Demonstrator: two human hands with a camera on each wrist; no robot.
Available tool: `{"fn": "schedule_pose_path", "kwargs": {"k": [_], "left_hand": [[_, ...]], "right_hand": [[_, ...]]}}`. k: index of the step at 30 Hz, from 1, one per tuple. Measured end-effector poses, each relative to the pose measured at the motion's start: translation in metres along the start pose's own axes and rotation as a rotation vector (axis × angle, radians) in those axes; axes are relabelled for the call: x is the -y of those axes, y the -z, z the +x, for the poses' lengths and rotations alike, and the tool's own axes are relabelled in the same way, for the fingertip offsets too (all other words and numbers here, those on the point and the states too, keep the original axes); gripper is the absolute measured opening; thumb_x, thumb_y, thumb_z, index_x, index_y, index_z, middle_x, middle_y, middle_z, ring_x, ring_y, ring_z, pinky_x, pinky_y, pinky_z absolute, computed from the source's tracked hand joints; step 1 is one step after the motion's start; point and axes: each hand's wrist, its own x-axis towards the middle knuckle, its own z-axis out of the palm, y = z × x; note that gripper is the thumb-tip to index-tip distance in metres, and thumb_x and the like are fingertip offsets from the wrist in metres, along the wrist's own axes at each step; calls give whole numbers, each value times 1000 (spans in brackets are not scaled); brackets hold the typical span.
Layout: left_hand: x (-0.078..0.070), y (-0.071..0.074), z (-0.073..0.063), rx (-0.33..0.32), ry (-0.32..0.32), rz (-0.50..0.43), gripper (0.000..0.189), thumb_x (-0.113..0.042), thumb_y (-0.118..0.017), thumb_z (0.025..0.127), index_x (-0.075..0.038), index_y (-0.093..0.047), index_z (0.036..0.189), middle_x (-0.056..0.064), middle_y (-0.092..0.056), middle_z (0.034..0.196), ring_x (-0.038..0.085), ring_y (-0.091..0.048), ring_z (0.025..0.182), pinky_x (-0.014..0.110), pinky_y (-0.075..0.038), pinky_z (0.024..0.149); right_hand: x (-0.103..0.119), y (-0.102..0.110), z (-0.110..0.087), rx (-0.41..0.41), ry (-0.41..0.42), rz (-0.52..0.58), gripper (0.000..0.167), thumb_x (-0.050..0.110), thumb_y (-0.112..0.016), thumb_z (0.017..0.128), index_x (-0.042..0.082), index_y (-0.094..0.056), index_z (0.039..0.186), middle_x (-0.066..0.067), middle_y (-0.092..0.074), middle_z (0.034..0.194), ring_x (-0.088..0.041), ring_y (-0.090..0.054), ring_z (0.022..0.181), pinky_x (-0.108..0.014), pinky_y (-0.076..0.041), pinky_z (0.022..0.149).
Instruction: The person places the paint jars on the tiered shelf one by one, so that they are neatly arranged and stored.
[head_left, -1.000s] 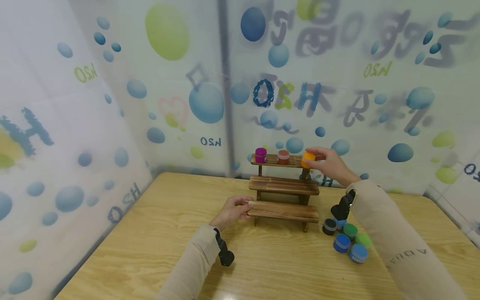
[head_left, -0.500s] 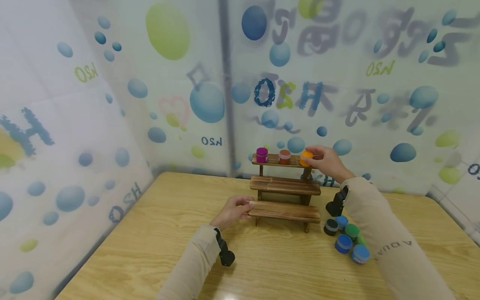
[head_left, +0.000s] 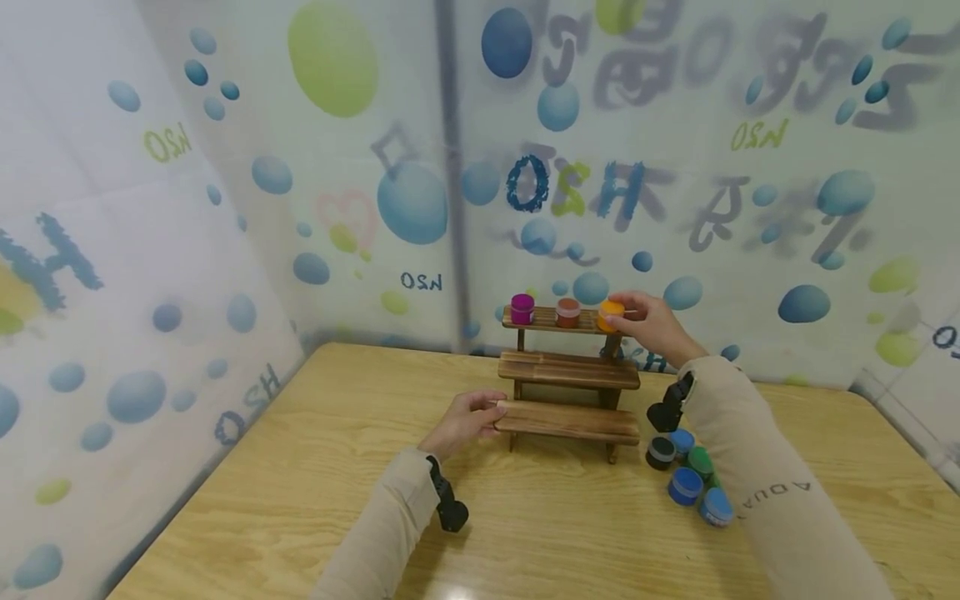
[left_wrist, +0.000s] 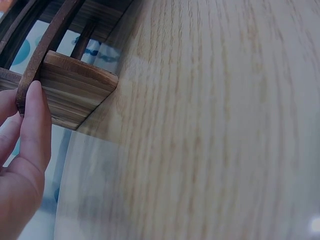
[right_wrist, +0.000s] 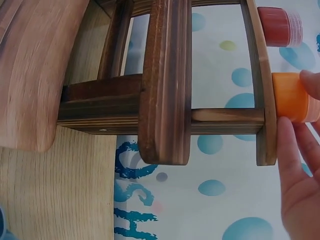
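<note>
A three-tier wooden stand [head_left: 567,369] stands on the table. My left hand [head_left: 467,425] pinches the left end of its lowest board, thumb and fingers on the board's edge. Up at the right end of the top tier, my right hand [head_left: 654,323] holds an orange jar [right_wrist: 290,97] between thumb and fingers. The jar's base meets the top board in the right wrist view. Further left on that tier sit a reddish-brown jar [head_left: 567,313] and a purple jar [head_left: 522,309], with gaps between them.
Right of the stand, several jars are grouped on the table: a black jar [head_left: 661,452], a dark blue jar [head_left: 686,486], a light blue jar [head_left: 716,507] and a green jar [head_left: 700,461], partly behind the right sleeve. A patterned curtain [head_left: 360,167] hangs behind the table.
My right hand and the orange jar have shifted slightly left along the top tier, nearer the reddish-brown jar. My left hand keeps its hold on the lowest board.
</note>
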Motion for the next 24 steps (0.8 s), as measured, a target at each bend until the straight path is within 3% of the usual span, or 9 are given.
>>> {"fn": "schedule_pose_path", "kwargs": {"k": [24], "left_hand": [[1,0,-1,-4,-10,-12,32,-11,-56,88,2,-53,117,9,-53,90,13,-55,73,33,-53,70]], "right_hand": [[-4,-3,-4,-31,26,23,53,21,-57,87,1,-37,132,-24,-48,118,-36,-47,106,-48,-43,86]]}}
